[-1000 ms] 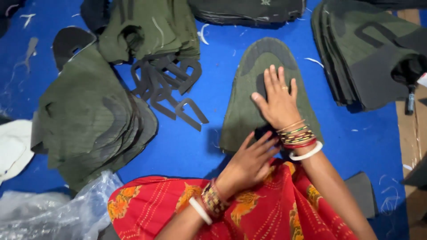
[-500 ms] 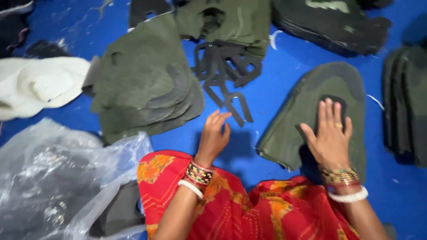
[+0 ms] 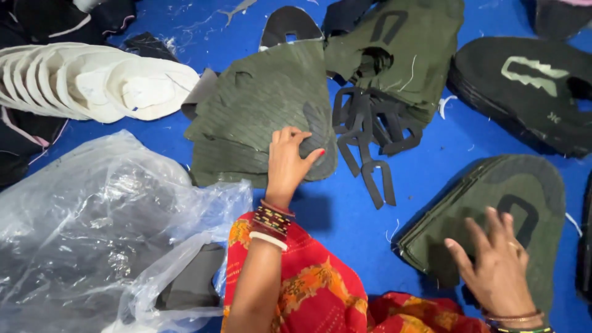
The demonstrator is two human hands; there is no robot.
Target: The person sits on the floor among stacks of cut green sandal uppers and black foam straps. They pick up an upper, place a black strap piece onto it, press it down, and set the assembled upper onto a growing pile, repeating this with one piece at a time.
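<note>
Left hand [image 3: 288,161]: open, fingers resting flat on olive fabric pile [image 3: 259,117].
Right hand [image 3: 496,265]: open, spread over second olive stack [image 3: 493,209].
Nearby: black straps [image 3: 367,132], clear plastic bag [image 3: 92,234].

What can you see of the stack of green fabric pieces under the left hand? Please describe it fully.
The stack of green fabric pieces lies flat on the blue surface. It is made of many olive-green cut pieces, woven-looking with faint stripes, fanned out so their curved edges show in layers. The left hand rests on its lower right part, fingers spread on the top piece. Black strap-shaped cutouts lie at its right edge, and a clear plastic bag reaches its lower left edge.
</note>
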